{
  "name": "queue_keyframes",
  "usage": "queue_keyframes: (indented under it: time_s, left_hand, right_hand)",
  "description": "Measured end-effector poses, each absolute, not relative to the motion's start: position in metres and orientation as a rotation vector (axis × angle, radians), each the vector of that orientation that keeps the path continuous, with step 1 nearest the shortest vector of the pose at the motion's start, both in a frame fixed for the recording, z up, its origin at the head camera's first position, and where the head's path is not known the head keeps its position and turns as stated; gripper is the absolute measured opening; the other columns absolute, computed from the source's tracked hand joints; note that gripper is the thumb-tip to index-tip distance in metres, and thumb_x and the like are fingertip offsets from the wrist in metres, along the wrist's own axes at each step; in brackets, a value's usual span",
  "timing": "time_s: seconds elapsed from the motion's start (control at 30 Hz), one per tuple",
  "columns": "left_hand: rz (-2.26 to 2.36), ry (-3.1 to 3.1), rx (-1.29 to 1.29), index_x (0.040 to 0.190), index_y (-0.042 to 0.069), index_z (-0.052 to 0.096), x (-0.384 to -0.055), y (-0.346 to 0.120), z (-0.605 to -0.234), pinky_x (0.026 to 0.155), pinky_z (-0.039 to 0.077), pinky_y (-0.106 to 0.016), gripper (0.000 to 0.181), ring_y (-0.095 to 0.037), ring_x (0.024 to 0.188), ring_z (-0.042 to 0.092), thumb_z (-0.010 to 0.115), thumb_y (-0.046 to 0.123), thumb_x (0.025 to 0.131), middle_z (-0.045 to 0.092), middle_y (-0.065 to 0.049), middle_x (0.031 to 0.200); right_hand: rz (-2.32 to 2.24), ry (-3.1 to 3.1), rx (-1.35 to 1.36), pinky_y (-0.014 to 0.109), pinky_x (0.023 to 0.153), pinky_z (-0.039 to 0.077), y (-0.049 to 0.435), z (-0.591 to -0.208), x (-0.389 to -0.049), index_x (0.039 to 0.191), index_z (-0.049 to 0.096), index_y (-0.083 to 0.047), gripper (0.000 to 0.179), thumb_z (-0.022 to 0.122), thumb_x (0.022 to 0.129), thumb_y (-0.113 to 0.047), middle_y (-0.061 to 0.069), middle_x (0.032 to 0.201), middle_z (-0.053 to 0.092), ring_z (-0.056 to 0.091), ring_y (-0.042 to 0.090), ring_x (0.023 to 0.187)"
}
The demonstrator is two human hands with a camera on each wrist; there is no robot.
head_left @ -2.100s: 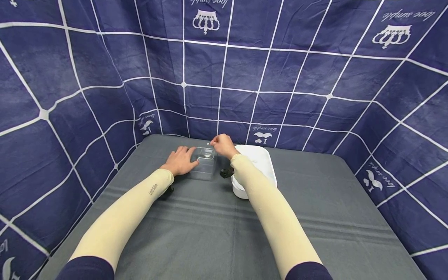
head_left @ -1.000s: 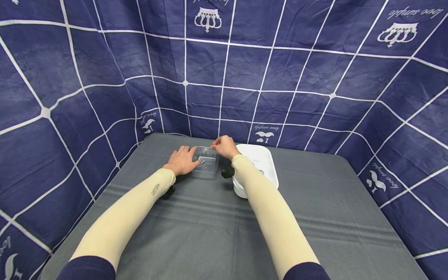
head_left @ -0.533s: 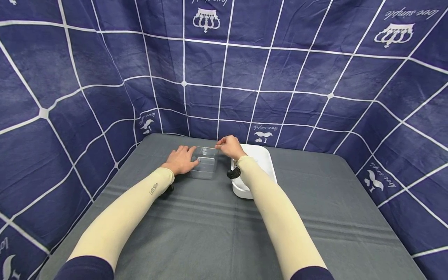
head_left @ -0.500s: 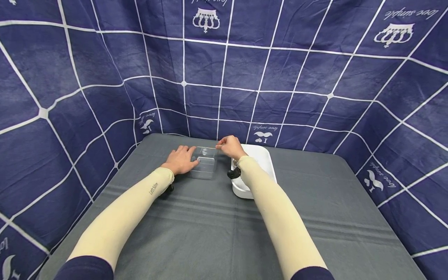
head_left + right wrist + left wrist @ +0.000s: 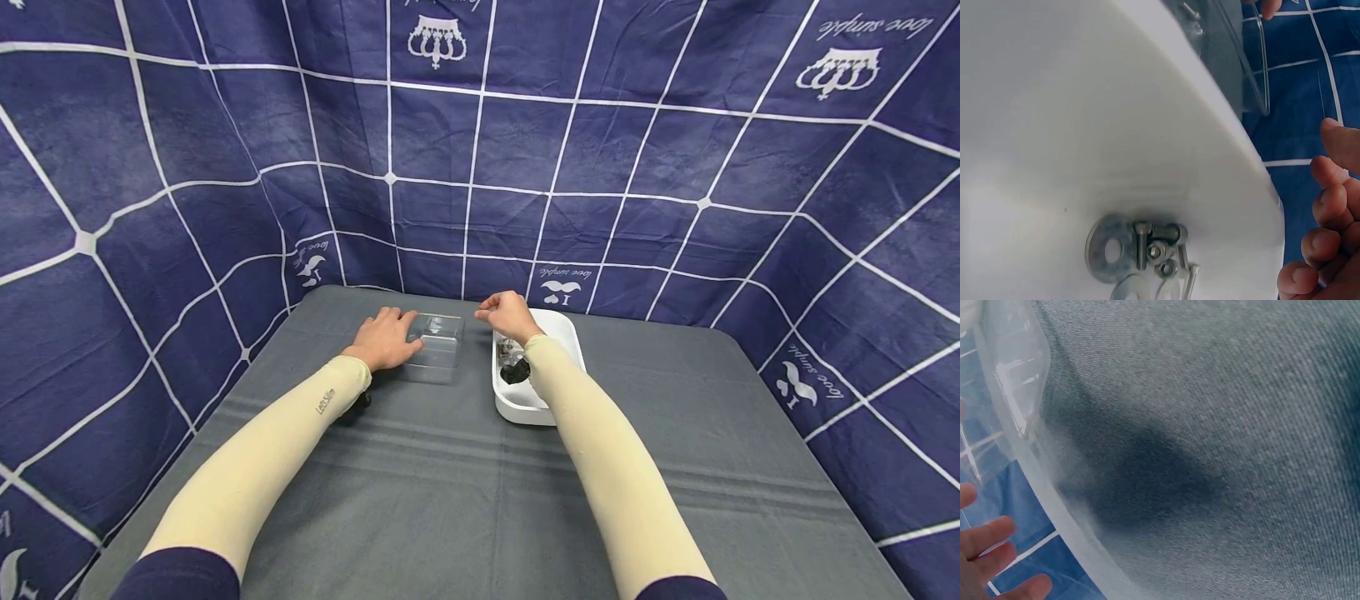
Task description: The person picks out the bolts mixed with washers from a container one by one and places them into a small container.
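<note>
1. The person's left grip [image 5: 382, 337] is spread, with fingers fanned and thumb apart; it lies at the left side of a clear plastic box [image 5: 442, 360]; in the head view thumb and index finger overlap that side, though I cannot tell how firmly they touch.
2. The person's right grip [image 5: 510, 314] is loosely curled; thumb and index tips sit near each other with a slight gap, and nothing shows between them; it hangs by the far left corner of a white tray [image 5: 517, 410], its fingertips between tray and box, its wrist above the tray.
3. The clear plastic box rests on the grey surface [image 5: 420, 500], left of the white tray, a narrow strip of cloth between them; inner lines cross its see-through walls; a small screw-like piece [image 5: 1191, 10] shows in or through it from the right wrist.
4. Inside the white tray lies a cluster of metal parts; a large flat washer [image 5: 1097, 259] leans beside a short bolt [image 5: 1142, 249]; other rings, bolts and nuts crowd close by, some cut off by the picture's edge.
5. Cream sleeves [image 5: 270, 458] cover both forearms; a black wrist camera [image 5: 515, 371] shows beneath the right wrist; a blue sheet [image 5: 600, 150] with white grid lines hangs behind the surface.
</note>
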State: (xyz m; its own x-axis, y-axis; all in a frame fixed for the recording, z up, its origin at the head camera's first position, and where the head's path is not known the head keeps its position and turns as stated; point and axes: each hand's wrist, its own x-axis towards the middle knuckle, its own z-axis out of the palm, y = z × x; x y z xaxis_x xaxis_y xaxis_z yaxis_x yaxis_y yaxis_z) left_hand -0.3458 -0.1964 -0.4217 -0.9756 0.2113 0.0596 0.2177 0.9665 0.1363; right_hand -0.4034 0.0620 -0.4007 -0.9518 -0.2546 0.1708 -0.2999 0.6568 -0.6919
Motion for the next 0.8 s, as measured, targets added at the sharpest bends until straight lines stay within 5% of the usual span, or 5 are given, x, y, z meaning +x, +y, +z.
queue_keyframes:
  time_s: [0.27, 0.8]
  left_hand:
    - [-0.221, -3.039, -0.349, 0.153, 0.009, 0.041, -0.349, -0.186, -0.417, 0.110, 0.035, -0.062, 0.070, -0.038, 0.141, 0.037, 0.055, 0.049, 0.097, 0.046, -0.021, 0.147]
    - [-0.261, -2.974, -0.390, 0.150, 0.007, 0.044, -0.352, -0.152, -0.412, 0.110, 0.036, -0.058, 0.065, -0.039, 0.140, 0.038, 0.054, 0.044, 0.097, 0.047, -0.021, 0.145]
  right_hand:
    - [1.201, -2.795, 0.440, 0.025, 0.067, 0.047, 0.072, -0.397, -0.401, 0.101, 0.076, -0.005, 0.020, 0.076, 0.089, -0.022, 0.009, 0.092, 0.077, 0.062, 0.015, 0.079]
    - [1.174, -2.794, 0.400, 0.028, 0.068, 0.046, 0.097, -0.396, -0.396, 0.100, 0.076, -0.004, 0.021, 0.074, 0.090, -0.022, 0.007, 0.086, 0.070, 0.058, 0.017, 0.075]
